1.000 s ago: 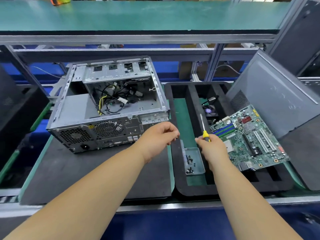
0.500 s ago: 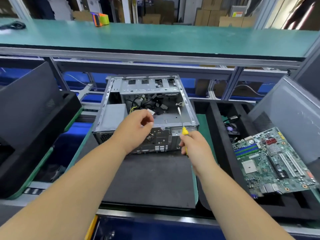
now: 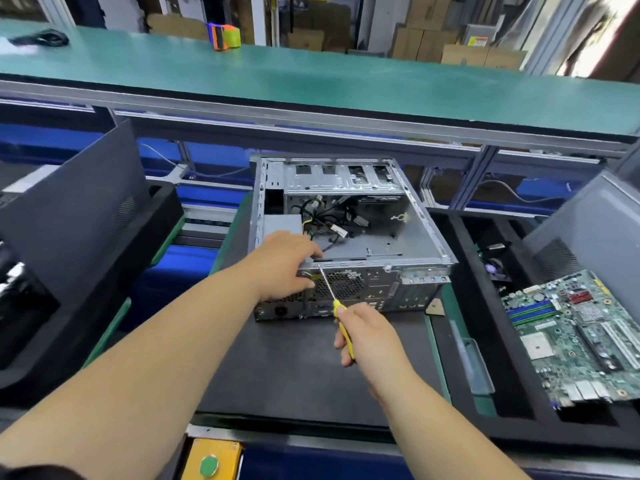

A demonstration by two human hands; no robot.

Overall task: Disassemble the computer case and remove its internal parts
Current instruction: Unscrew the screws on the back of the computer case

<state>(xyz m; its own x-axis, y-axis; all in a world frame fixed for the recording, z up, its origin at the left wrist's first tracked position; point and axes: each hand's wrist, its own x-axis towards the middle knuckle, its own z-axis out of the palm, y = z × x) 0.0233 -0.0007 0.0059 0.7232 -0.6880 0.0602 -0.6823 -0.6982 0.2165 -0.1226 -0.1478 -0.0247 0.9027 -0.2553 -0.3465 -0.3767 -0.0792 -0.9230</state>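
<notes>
Screwdriver in right hand grip, shaft up-left toward case rear; left hand flat, grip wide.

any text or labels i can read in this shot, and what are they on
None can be read.
Sign on the far cardboard boxes: too blurred.
Motherboard markings: too small.
Computer case rear panel and its cable tags: no legible print.
</notes>
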